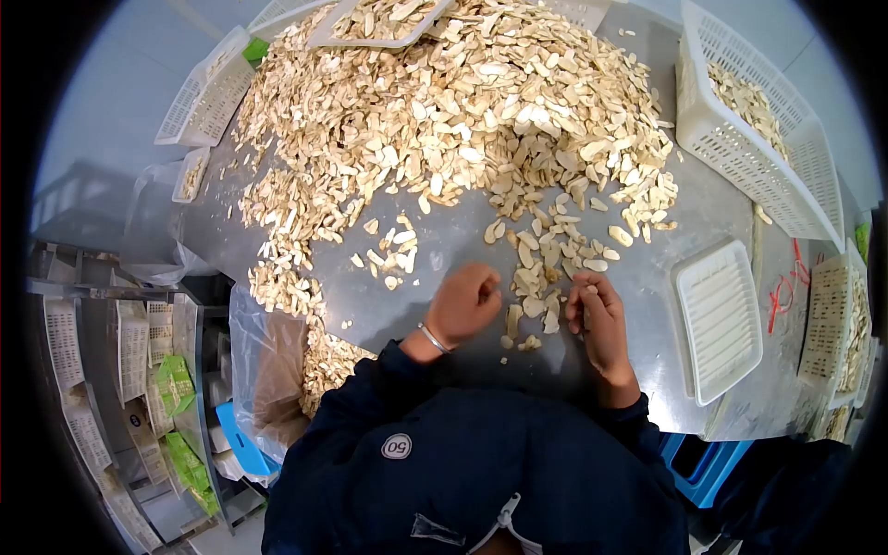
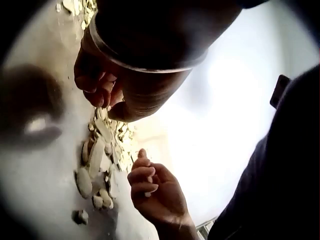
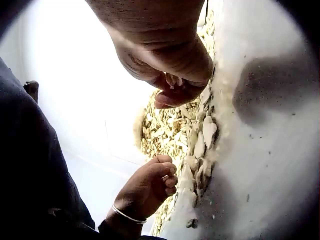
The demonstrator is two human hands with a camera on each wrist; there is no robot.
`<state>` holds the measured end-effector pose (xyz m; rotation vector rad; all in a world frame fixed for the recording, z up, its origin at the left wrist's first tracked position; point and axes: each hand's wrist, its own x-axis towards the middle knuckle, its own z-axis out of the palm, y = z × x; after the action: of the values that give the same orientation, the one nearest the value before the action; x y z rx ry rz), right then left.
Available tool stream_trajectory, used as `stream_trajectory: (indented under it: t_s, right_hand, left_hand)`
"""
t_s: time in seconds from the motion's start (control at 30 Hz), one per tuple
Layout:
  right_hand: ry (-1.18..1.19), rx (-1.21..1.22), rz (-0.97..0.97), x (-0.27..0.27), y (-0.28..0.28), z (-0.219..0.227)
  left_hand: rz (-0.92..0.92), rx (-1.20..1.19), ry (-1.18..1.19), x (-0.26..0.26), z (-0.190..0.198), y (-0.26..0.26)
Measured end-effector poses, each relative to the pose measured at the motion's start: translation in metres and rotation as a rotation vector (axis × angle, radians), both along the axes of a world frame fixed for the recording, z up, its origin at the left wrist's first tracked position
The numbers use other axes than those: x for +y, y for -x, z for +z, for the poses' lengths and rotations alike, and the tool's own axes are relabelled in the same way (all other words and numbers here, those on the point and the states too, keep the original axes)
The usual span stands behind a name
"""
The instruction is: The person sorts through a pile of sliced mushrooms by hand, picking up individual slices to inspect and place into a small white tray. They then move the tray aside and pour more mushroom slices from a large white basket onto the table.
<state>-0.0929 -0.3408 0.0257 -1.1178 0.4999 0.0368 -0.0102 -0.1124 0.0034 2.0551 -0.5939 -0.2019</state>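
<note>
Pale dried slices (image 1: 535,250) lie in a loose strip on the grey metal table, running from a big heap (image 1: 444,102) toward the person. To the left of the strip's near end is the left hand (image 1: 465,301), its fingers curled in, with no slice showing in it; a bracelet circles its wrist. The right hand (image 1: 599,319) is just right of the strip, fingers bent toward the palm. Small pale pieces (image 3: 172,80) show within its curled fingers in the right wrist view. A few slices (image 2: 102,200) lie between the two hands.
A shallow white tray (image 1: 720,324) lies on the right of the table. White slotted baskets (image 1: 763,120) with slices stand at the right edge. Red string (image 1: 782,301) lies near them. At left, slices spill over the edge by a clear plastic bag (image 1: 264,356).
</note>
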Motion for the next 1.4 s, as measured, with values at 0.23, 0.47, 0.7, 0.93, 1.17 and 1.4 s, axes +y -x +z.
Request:
stream_trajectory:
  t_s: [0.23,0.47,0.7,0.93,1.17,1.4]
  right_hand:
    - [0.888,-0.176,0.271,0.008,0.002,-0.023]
    - [1.267,-0.307,0.334,0.024,-0.021,-0.014]
    - [1.158,-0.174,0.306,0.018,-0.021,-0.017]
    - [1.004,-0.143,0.3,0.02,-0.009,-0.012]
    - [0.793,-0.157,0.451,0.043,-0.009,0.0]
    - [0.818,-0.099,0.502,0.047,-0.012,-0.001]
  left_hand:
    - [-0.074,-0.054,-0.267,-0.02,-0.003,0.027]
    - [-0.038,0.031,-0.15,0.005,-0.004,0.008]
    - [0.065,0.356,-0.054,0.016,-0.003,0.002]
    - [0.064,0.814,0.455,0.019,-0.027,-0.009]
    - [0.049,0.923,0.502,0.018,-0.021,-0.006]
    - [-0.022,0.805,0.479,0.016,-0.023,0.005]
